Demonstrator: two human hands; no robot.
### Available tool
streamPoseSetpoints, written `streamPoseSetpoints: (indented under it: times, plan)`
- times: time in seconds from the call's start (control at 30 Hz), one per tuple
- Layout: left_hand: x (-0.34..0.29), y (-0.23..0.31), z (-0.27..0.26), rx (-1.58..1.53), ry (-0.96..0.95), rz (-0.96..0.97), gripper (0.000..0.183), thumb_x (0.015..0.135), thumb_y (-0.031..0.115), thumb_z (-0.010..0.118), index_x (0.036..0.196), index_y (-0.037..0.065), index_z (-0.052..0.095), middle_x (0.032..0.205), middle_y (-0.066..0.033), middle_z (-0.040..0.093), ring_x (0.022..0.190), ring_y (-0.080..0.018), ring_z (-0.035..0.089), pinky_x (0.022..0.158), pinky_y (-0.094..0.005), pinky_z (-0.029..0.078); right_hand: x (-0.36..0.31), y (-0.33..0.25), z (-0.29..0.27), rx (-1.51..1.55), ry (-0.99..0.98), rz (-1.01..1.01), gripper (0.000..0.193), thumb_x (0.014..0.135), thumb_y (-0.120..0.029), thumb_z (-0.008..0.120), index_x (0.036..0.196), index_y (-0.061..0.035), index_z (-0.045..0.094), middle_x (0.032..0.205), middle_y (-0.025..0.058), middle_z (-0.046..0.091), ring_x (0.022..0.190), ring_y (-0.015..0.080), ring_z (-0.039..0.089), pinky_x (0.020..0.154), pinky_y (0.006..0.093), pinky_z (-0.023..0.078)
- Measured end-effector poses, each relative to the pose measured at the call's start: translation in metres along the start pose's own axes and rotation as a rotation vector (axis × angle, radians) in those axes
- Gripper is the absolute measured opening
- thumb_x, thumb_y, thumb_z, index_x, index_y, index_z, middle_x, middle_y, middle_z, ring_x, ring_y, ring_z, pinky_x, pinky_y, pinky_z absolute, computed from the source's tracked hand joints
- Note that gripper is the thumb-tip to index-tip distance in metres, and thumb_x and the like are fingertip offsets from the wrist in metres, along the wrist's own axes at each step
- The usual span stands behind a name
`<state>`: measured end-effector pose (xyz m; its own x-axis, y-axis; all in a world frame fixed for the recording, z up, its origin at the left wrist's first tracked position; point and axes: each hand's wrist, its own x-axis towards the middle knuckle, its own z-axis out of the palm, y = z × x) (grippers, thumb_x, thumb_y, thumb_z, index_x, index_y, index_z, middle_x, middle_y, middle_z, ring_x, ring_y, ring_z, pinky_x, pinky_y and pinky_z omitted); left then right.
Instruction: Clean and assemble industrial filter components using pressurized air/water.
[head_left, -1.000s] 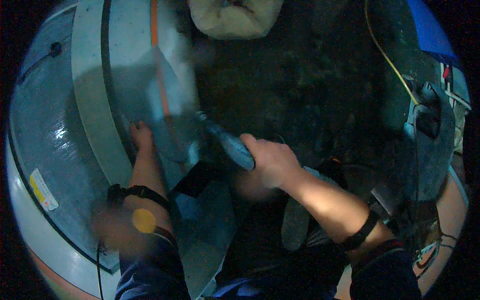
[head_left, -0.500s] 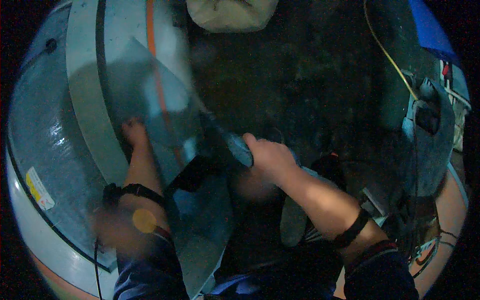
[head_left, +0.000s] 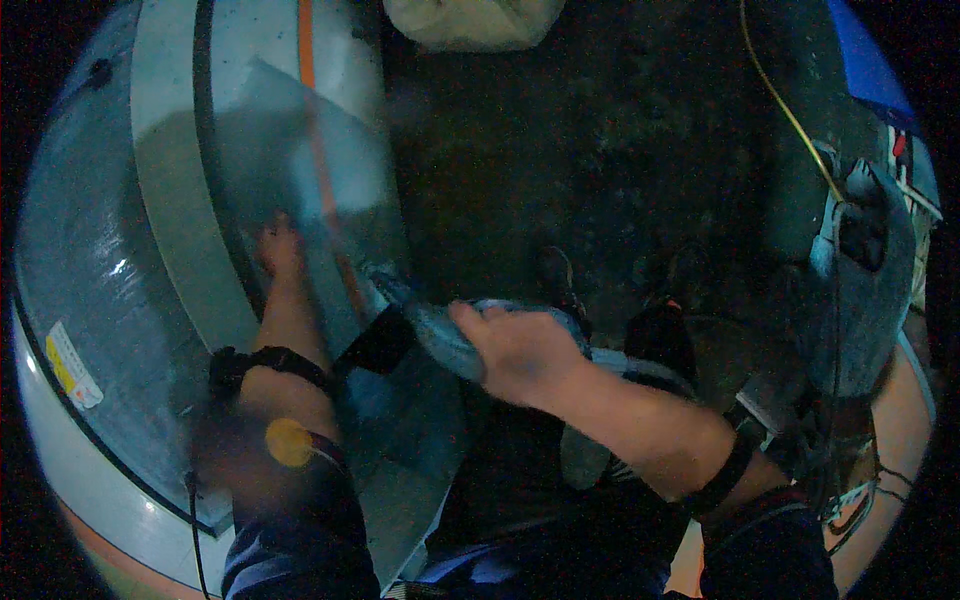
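Note:
My right hand (head_left: pixel 525 352) is wrapped round a blue-grey hand-held tool (head_left: pixel 445 340) with a rounded body. The tool's narrow, blurred front end points up and left at a pale curved panel; its exact kind cannot be made out. A grey hose or cord (head_left: pixel 640 365) seems to trail from its back, past my wrist. My left hand (head_left: pixel 280 247) lies on the panel (head_left: pixel 260 30) beside a dark stripe, its fingers slightly bent and dim in shadow. Over the panel's orange stripe lies a bluish see-through patch (head_left: pixel 340 170) with straight edges; whether sheet or shadow, I cannot tell.
A pale sack-like object (head_left: pixel 475 22) stands on the dark floor (head_left: pixel 500 150) at the far side. To the right are a grey machine-like object (head_left: pixel 880 270), a yellowish hose (head_left: pixel 785 95) and a blue surface (head_left: pixel 870 50). My shoes (head_left: pixel 560 270) show below.
My right hand has moved left and slightly down with the tool, whose front end now sits closer to the panel. My left hand has shifted slightly up along the panel.

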<state>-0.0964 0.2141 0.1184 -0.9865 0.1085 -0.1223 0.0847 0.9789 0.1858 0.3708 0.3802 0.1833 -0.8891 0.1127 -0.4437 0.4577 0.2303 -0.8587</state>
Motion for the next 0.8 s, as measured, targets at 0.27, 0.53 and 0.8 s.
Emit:
streamPoseSetpoints:
  times: [0.27,0.53,0.8]
  plan:
    - [-0.038,0.012,0.025,-0.415,0.016,-0.037,0.037,0.102,0.029,0.059,0.123,-0.001,0.065,0.104,-0.0148,0.070,0.099,-0.0218,0.067,0.078,-0.0402,0.053,0.015,0.023,0.022,-0.019,-0.078,0.140,0.064,0.083,-0.020,0.068,0.143,-0.0113,0.046,0.107,0.0202,0.069,0.097,0.0401,0.070,0.083,0.0494,0.056]
    - [-0.031,0.005,-0.008,-0.445,0.062,-0.054,0.032,0.105,0.025,0.055,0.124,0.002,0.065,0.108,-0.0115,0.072,0.089,-0.0234,0.068,0.078,-0.0370,0.053,0.010,0.020,0.016,-0.002,0.017,0.114,0.056,0.081,-0.030,0.070,0.130,-0.0096,0.051,0.104,0.0210,0.069,0.096,0.0412,0.070,0.081,0.0504,0.056]
    - [-0.035,0.003,-0.013,-0.299,0.208,0.095,0.030,0.103,0.027,0.057,0.118,0.003,0.068,0.100,-0.0121,0.073,0.082,-0.0242,0.068,0.072,-0.0385,0.052,0.010,0.018,0.018,0.013,0.043,0.133,0.057,0.079,-0.031,0.073,0.127,-0.0106,0.051,0.101,0.0207,0.069,0.093,0.0426,0.069,0.080,0.0524,0.056]
